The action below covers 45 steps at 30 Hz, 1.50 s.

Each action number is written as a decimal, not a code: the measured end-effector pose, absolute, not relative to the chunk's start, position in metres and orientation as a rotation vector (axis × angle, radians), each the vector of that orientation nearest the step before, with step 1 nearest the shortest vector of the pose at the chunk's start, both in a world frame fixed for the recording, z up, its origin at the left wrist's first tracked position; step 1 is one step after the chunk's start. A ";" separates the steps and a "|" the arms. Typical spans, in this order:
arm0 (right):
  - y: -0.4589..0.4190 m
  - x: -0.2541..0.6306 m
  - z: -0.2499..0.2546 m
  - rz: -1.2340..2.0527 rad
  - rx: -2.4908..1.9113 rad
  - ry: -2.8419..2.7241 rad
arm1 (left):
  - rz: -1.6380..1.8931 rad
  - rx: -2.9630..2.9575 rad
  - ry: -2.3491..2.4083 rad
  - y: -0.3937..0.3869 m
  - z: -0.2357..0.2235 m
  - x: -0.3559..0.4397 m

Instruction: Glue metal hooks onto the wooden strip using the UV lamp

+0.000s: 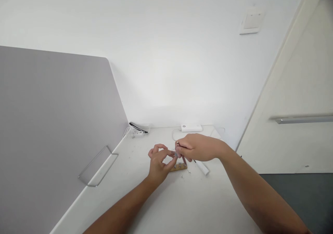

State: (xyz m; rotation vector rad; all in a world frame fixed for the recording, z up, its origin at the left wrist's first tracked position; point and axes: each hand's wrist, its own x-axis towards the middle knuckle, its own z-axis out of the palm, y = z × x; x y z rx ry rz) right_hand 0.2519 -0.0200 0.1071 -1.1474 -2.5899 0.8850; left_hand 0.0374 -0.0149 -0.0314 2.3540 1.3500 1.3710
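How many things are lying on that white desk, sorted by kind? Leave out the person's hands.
White power bank: 1
Wooden block with metal screws in it: 1
White stick-shaped thing: 1
Black-and-white device with white cable, at the divider: 1
Clear bracket on the grey divider: 1
Total: 5
The left hand and right hand pinch small parts too tiny to identify.

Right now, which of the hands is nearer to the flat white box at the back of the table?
The right hand. It sits just in front of the flat white box, holding a small tool. The left hand is farther forward and to the left, by the small wooden block.
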 end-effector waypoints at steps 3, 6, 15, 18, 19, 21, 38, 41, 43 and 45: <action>-0.018 0.252 0.110 0.716 -1.237 -2.496 | 1.365 2.337 1.350 -0.015 -0.033 0.038; -0.017 0.249 0.112 0.645 -1.216 -2.428 | 1.369 2.325 1.342 -0.015 -0.033 0.038; -0.021 0.239 0.107 0.878 -0.939 -2.520 | 1.342 2.388 1.356 -0.016 -0.030 0.038; -0.021 0.244 0.105 0.928 -0.967 -2.592 | 1.345 2.385 1.358 -0.015 -0.030 0.038; -0.020 0.246 0.104 0.923 -1.000 -2.595 | 1.355 2.375 1.358 -0.015 -0.031 0.037; -0.019 0.249 0.104 0.868 -1.083 -2.584 | 1.373 2.354 1.355 -0.014 -0.033 0.037; -0.022 0.240 0.105 0.890 -0.919 -2.548 | 1.363 2.373 1.328 -0.016 -0.031 0.038; -0.021 0.244 0.103 0.859 -1.006 -2.570 | 1.398 2.350 1.315 -0.015 -0.033 0.037; -0.019 0.245 0.103 0.761 -1.092 -2.554 | 1.426 2.341 1.294 -0.014 -0.035 0.037; -0.016 0.245 0.103 0.656 -1.171 -2.528 | 1.437 2.338 1.284 -0.014 -0.036 0.037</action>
